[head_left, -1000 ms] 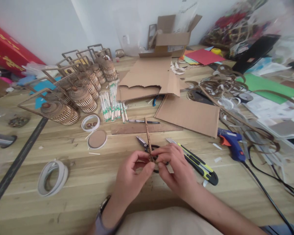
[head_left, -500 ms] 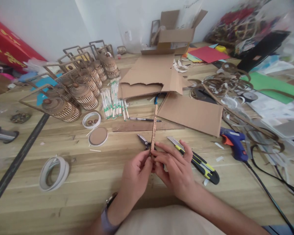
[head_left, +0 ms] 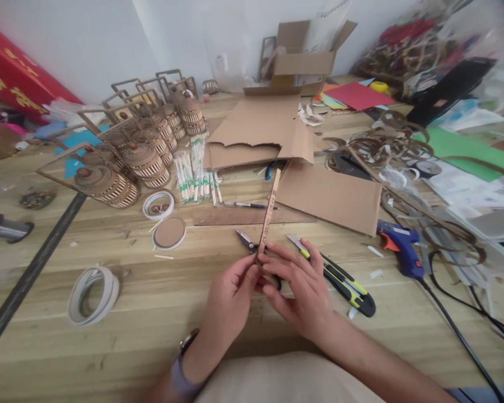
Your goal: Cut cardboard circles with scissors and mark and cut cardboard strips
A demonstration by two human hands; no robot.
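A narrow cardboard strip (head_left: 270,210) with dark marks along it stands up and leans slightly right. My left hand (head_left: 234,291) pinches its lower end between thumb and fingers. My right hand (head_left: 300,288) has its fingertips closed on the same lower end, with the ring and little fingers raised. The fingers hide the strip's bottom. Partly covered behind the hands lies a pair of scissors (head_left: 245,239), blades pointing away. To the right of my right hand is a yellow and black utility knife (head_left: 346,284) with its blade out.
Several small woven lanterns (head_left: 147,162) with handles stand at the back left, beside wrapped sticks (head_left: 195,173). White rings (head_left: 93,296) lie left. Cardboard sheets (head_left: 330,193) spread behind the hands. A blue glue gun (head_left: 403,246) with a trailing cable is right, near tangled brown strips (head_left: 386,134).
The strip's top has tipped to the right and risen slightly, showing more of its marked face. My right hand has shifted a little left; its raised fingers sit slightly lower.
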